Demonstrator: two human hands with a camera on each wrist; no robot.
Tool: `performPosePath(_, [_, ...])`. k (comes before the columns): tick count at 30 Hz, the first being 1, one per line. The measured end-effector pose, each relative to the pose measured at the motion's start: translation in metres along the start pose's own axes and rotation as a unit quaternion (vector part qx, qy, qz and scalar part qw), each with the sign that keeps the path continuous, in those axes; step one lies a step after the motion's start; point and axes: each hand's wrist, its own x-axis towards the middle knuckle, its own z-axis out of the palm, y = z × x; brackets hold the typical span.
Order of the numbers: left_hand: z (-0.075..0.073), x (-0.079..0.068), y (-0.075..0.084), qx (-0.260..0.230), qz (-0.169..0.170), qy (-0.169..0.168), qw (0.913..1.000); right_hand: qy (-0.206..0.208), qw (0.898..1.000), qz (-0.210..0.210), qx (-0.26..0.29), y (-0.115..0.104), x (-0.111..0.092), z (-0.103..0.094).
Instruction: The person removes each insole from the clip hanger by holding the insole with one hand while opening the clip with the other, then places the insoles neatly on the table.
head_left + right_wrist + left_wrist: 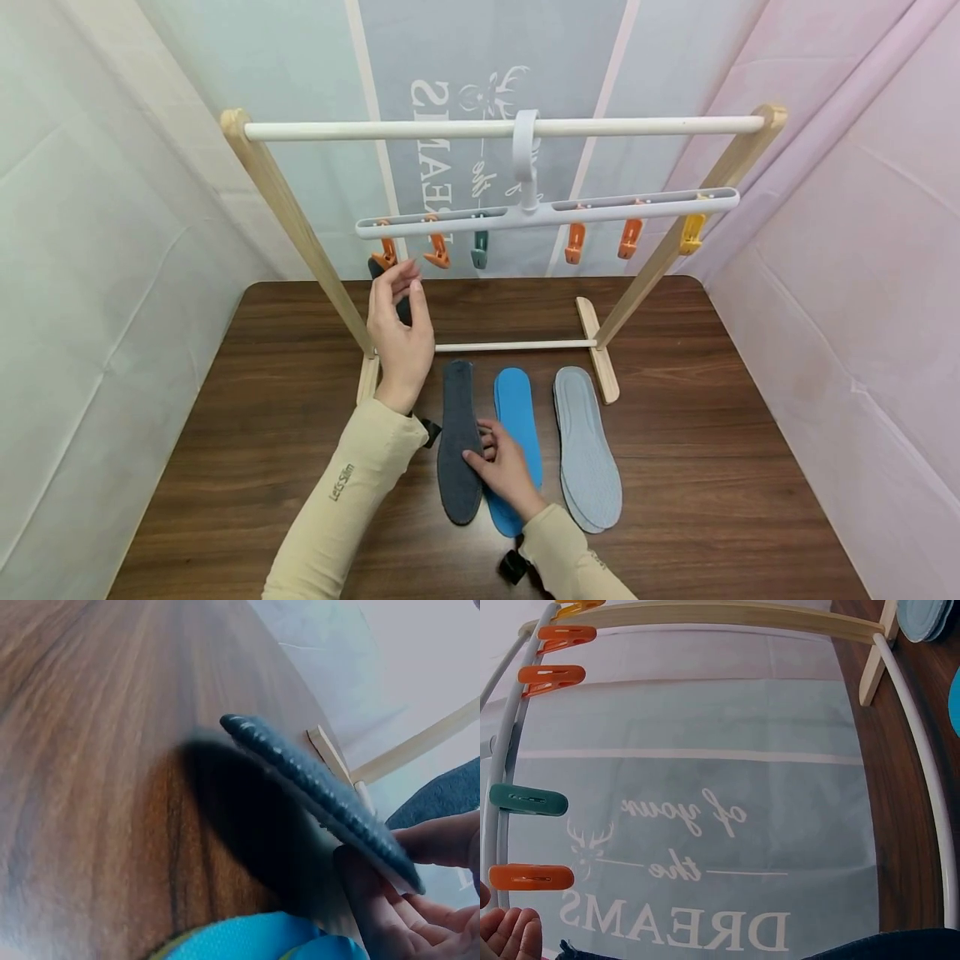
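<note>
A dark grey insole (459, 450) is pinched along its edge between the thumb and fingers of my right hand (506, 471). In the right wrist view this insole (322, 799) is tilted over the table, casting a shadow. My left hand (401, 337) is raised beside the leftmost orange clip (386, 252), its fingers loosely bent and a gap between thumb and fingertips. Behind that hand hangs another dark insole (405, 311), mostly hidden; its edge (892, 943) shows at the bottom of the left wrist view.
A white hanger (630, 210) with orange, green and yellow clips hangs from the rack's top bar (390, 130). Blue insoles (517, 400) and light grey insoles (588, 450) lie on the brown table (697, 433). Wooden rack feet (600, 350) stand behind them.
</note>
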Motion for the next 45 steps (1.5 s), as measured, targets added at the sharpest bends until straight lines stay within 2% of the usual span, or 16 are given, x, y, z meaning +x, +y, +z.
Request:
performPosePath(9, [-0.004, -0.001, -0.003, 0.004, -0.003, 0.014, 0.9999, 0.016, 0.997, -0.033, -0.066, -0.006, -0.002, 0.001])
performPosePath(13, [-0.005, -0.001, -0.004, 0.006, -0.001, 0.017, 0.9998, 0.031, 0.992, -0.053, -0.108, -0.007, -0.002, 0.001])
performPosePath(19, [-0.006, -0.002, -0.005, 0.008, -0.001, 0.022, 0.9997, 0.037, 0.981, -0.078, -0.174, -0.005, -0.001, 0.002])
performPosePath(25, [-0.005, -0.003, -0.006, 0.010, -0.002, 0.027, 0.9996, 0.044, 0.962, -0.103, -0.250, -0.003, -0.001, 0.003])
performPosePath(45, [-0.011, -0.003, -0.010, -0.001, -0.016, 0.024, 0.9996, 0.044, 0.945, -0.124, -0.300, -0.004, -0.001, 0.012])
